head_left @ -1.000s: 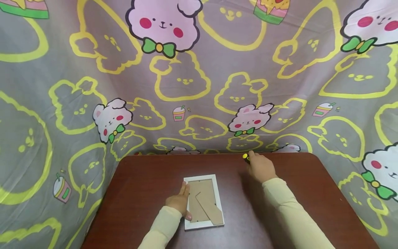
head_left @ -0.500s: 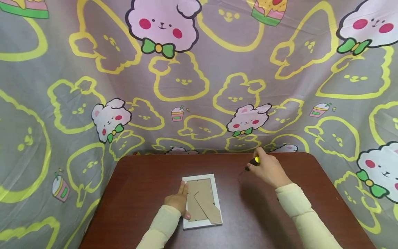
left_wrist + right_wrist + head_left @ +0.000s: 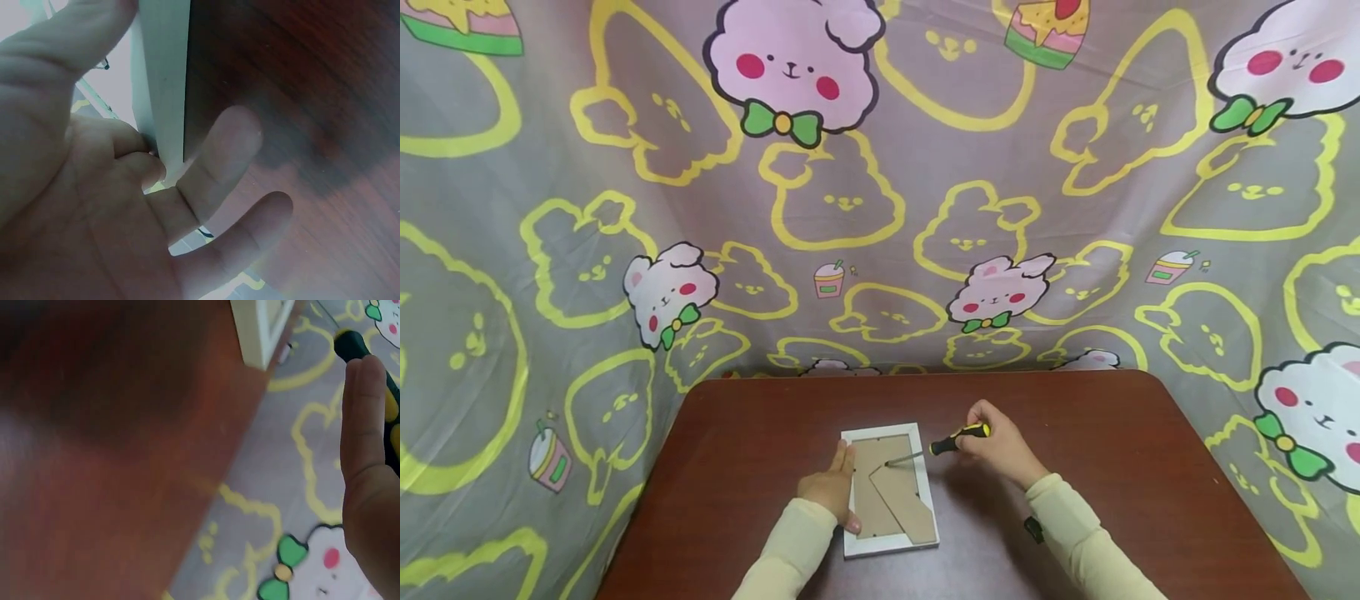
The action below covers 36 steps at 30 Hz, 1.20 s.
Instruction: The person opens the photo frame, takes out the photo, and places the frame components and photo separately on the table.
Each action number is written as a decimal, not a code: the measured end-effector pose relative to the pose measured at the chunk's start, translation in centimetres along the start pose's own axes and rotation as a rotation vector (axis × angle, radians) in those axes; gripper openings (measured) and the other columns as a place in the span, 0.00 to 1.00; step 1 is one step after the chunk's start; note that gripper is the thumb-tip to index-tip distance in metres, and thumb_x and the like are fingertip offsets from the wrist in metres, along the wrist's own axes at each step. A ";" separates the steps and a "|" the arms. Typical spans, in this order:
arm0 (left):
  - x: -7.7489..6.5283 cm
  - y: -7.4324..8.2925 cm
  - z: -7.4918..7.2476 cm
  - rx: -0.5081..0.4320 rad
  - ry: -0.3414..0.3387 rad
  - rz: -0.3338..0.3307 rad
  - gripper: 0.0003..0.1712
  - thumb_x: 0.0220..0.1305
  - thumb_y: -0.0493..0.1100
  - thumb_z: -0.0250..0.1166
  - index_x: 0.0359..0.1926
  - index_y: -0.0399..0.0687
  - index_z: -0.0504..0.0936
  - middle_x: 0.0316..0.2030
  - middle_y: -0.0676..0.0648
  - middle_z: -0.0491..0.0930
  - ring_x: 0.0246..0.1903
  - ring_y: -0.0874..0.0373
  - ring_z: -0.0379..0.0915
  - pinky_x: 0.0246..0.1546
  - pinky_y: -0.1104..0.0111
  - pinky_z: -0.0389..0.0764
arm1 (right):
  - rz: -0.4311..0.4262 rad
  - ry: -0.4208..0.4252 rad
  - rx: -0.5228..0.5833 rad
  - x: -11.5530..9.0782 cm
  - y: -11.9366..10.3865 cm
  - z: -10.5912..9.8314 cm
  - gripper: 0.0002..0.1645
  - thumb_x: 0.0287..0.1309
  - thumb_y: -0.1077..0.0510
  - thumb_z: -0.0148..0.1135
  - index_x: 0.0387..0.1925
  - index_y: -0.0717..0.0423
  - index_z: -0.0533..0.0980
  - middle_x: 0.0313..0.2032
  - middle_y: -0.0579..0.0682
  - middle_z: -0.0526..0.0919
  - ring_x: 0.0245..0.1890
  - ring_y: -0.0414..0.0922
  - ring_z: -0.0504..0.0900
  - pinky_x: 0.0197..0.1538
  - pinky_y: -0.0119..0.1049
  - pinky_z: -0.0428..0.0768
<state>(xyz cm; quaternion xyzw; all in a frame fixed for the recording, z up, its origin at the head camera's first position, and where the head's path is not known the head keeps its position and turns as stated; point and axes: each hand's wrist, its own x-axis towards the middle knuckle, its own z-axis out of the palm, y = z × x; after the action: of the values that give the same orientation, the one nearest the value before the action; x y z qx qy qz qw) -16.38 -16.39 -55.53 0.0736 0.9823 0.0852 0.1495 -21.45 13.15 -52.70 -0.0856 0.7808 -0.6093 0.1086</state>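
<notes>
A white picture frame (image 3: 880, 548) lies back side up on the table, its brown backing board (image 3: 872, 500) and angled stand flap (image 3: 916, 517) showing. Small dark tabs dot the board's border. My left hand (image 3: 826, 492) rests along the frame's left edge, fingers and thumb spread and touching it; in the left wrist view two fingers extend loosely beside the frame's side wall (image 3: 164, 81). My right hand (image 3: 1003, 450) grips a black-and-yellow screwdriver (image 3: 951, 440). Its shaft points left across the frame, the tip close over the board near the flap's top.
The brown wooden table (image 3: 752, 433) has rounded far corners. Behind and beside it hangs a grey curtain (image 3: 880, 267) with cartoon bunnies. A small dark device (image 3: 1033, 529) sits at the right sleeve.
My right hand has brought the screwdriver from the table's far edge leftward and nearer, turning its shaft over the frame. The left hand and the frame stay in place.
</notes>
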 end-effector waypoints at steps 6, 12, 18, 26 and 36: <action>-0.1 0.0 -0.1 -0.023 -0.019 -0.011 0.74 0.26 0.51 0.87 0.76 0.38 0.59 0.76 0.37 0.55 0.46 0.44 0.82 0.26 0.57 0.78 | 0.016 -0.088 0.100 0.7 1.6 1.6 0.11 0.60 0.69 0.63 0.45 0.66 0.76 0.39 0.61 0.82 0.36 0.66 0.86 0.36 0.55 0.85; 0.2 -0.2 0.2 -0.026 -0.029 -0.012 0.75 0.26 0.52 0.87 0.77 0.39 0.58 0.76 0.38 0.54 0.46 0.45 0.82 0.24 0.59 0.77 | 0.017 -0.123 0.113 1.3 2.0 2.5 0.12 0.62 0.68 0.61 0.47 0.69 0.78 0.36 0.71 0.84 0.34 0.64 0.87 0.35 0.54 0.85; 0.4 -0.4 0.6 -0.009 -0.017 -0.002 0.75 0.25 0.53 0.87 0.77 0.40 0.58 0.76 0.38 0.55 0.40 0.47 0.83 0.21 0.61 0.76 | 0.025 -0.130 0.135 1.7 2.3 3.2 0.14 0.60 0.70 0.59 0.47 0.76 0.75 0.35 0.68 0.85 0.33 0.65 0.86 0.34 0.51 0.86; 0.4 -0.6 0.8 -0.010 -0.009 -0.002 0.75 0.25 0.53 0.87 0.77 0.40 0.59 0.76 0.39 0.55 0.37 0.47 0.83 0.21 0.61 0.76 | 0.079 -0.158 0.177 2.8 3.9 3.1 0.14 0.58 0.70 0.58 0.44 0.77 0.76 0.33 0.64 0.85 0.29 0.56 0.87 0.34 0.48 0.86; 0.6 -0.7 1.2 -0.021 -0.002 0.011 0.75 0.25 0.53 0.87 0.76 0.39 0.59 0.76 0.38 0.55 0.31 0.48 0.81 0.21 0.60 0.76 | 0.169 -0.211 0.214 4.4 4.8 2.5 0.13 0.56 0.70 0.57 0.42 0.75 0.76 0.33 0.66 0.83 0.26 0.49 0.85 0.32 0.43 0.86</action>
<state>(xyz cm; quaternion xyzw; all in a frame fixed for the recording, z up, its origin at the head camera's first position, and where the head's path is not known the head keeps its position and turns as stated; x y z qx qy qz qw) -16.63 -16.81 -56.93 0.0774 0.9808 0.0961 0.1508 -25.01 10.85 -58.23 -0.0710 0.7000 -0.6655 0.2491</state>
